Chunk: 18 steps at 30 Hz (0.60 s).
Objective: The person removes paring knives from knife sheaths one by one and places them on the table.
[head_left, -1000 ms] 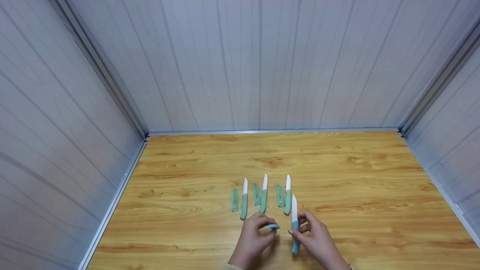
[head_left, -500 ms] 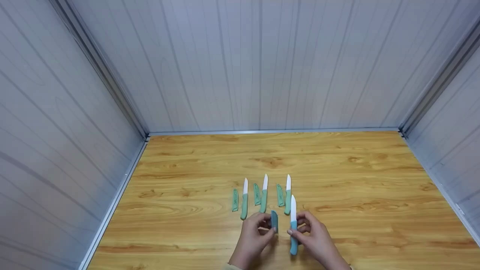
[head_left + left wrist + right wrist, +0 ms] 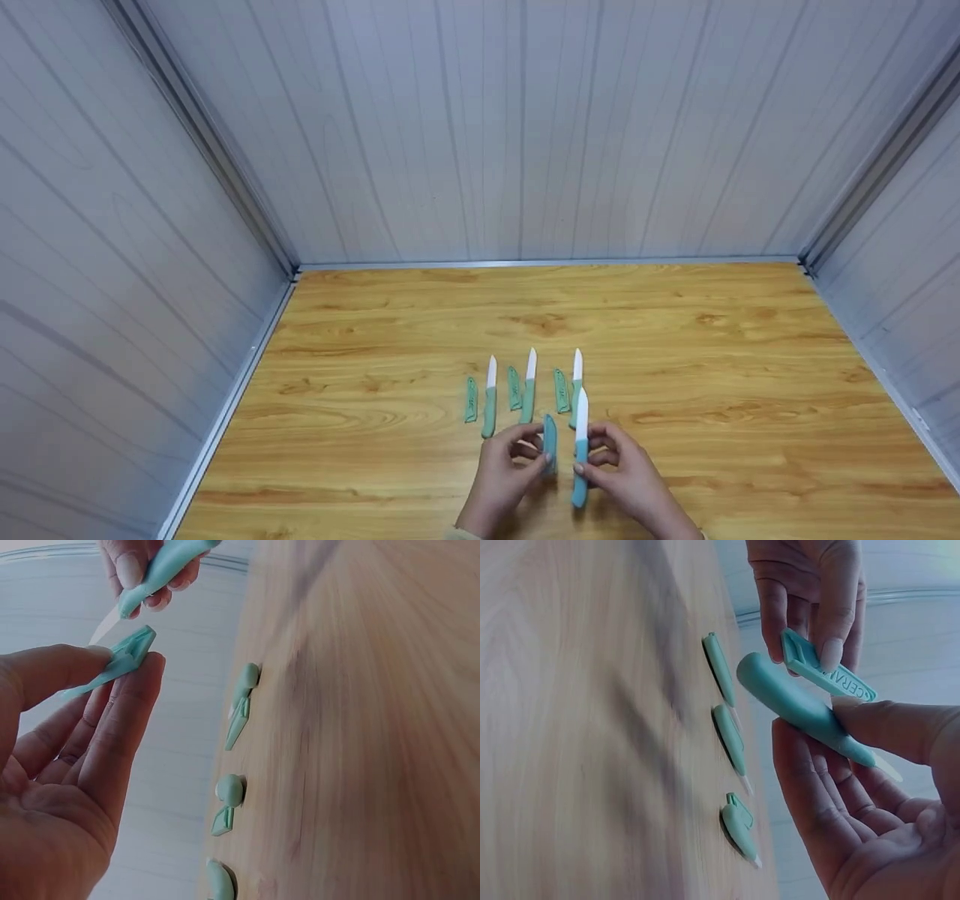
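Observation:
My left hand (image 3: 504,469) pinches a blue knife sheath (image 3: 550,442) between thumb and fingers, its tip pointing away from me. To its right, my right hand (image 3: 626,469) grips a paring knife by its blue handle (image 3: 580,472), the white blade (image 3: 583,415) pointing forward. Sheath and knife stand nearly parallel, a small gap apart in the head view. Raised lettering shows on the sheath (image 3: 847,682) in the right wrist view. In the left wrist view the open end of the sheath (image 3: 139,649) faces the camera, below the knife handle (image 3: 161,574).
Beyond my hands three green-handled knives lie in a row: a left knife (image 3: 490,397), a middle knife (image 3: 529,386) and a right knife (image 3: 577,367). Beside each lies a green sheath (image 3: 471,400). Pale panel walls (image 3: 517,150) enclose the wooden table (image 3: 360,450).
The blue sheath has turned from lying sideways to pointing forward in my left hand. My right hand has brought the knife slightly left, closer to the sheath.

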### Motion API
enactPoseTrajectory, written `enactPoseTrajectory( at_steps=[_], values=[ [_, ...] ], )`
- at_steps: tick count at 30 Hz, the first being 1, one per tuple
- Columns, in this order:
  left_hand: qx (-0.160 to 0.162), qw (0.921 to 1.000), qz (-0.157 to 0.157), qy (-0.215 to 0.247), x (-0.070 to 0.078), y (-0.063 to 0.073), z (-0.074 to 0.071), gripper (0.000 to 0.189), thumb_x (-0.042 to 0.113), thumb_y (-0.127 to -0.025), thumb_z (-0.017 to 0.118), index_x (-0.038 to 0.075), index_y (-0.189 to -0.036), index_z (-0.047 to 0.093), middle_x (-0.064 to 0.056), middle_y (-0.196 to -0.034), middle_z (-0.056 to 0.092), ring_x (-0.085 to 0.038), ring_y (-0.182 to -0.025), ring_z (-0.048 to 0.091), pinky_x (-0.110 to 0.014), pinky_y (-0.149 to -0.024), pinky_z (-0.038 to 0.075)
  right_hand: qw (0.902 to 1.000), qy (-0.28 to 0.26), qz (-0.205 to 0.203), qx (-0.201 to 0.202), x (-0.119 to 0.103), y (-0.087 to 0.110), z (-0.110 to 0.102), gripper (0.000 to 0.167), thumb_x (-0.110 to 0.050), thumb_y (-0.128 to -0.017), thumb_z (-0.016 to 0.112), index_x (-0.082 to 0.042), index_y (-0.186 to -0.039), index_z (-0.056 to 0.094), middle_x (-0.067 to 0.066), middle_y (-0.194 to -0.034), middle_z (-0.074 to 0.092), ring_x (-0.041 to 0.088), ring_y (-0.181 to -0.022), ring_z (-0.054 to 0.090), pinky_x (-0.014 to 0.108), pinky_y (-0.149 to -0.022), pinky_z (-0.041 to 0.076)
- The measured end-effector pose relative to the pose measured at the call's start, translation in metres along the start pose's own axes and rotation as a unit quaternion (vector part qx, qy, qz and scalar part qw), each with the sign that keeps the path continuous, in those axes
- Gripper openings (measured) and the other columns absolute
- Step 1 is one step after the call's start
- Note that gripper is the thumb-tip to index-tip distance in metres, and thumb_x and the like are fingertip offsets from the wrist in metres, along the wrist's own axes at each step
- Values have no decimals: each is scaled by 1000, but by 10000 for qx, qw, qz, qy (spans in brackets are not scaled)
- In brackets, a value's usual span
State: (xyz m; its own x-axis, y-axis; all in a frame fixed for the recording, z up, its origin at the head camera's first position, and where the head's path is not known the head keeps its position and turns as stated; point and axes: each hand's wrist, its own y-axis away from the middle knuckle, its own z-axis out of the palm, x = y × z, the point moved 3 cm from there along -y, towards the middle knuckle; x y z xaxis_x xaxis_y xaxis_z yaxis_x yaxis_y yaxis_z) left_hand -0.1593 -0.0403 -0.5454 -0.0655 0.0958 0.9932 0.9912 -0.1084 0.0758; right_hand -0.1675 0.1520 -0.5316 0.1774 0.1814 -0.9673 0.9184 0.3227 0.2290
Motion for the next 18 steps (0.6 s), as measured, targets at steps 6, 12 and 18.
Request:
enactPoseTrajectory(
  at_steps=[6,12,18],
  values=[
    [4,9996,-173,216,-1,1,-3,31,0,-82,72,6,-111,66,-3,-91,62,-17,-80,63,-28,-70,55,9996,-102,-278,20,0,-2,1,54,-4,-81,75,6,-125,46,20,-102,62,26,-85,63,36,-69,56],
    [-20,9994,-228,250,-3,1,-4,31,1,-82,73,6,-111,66,-3,-91,62,-17,-80,63,-29,-70,55,9986,-377,-358,31,1,-4,2,51,-1,-82,72,8,-125,47,22,-104,63,25,-86,62,36,-69,56],
    [25,9995,-191,241,-3,2,-6,30,1,-83,72,6,-112,66,-4,-92,62,-17,-80,64,-28,-71,55,9989,-348,-325,-33,-1,-9,4,49,-2,-83,72,11,-124,47,19,-105,63,25,-89,62,37,-72,56]
  ],
)
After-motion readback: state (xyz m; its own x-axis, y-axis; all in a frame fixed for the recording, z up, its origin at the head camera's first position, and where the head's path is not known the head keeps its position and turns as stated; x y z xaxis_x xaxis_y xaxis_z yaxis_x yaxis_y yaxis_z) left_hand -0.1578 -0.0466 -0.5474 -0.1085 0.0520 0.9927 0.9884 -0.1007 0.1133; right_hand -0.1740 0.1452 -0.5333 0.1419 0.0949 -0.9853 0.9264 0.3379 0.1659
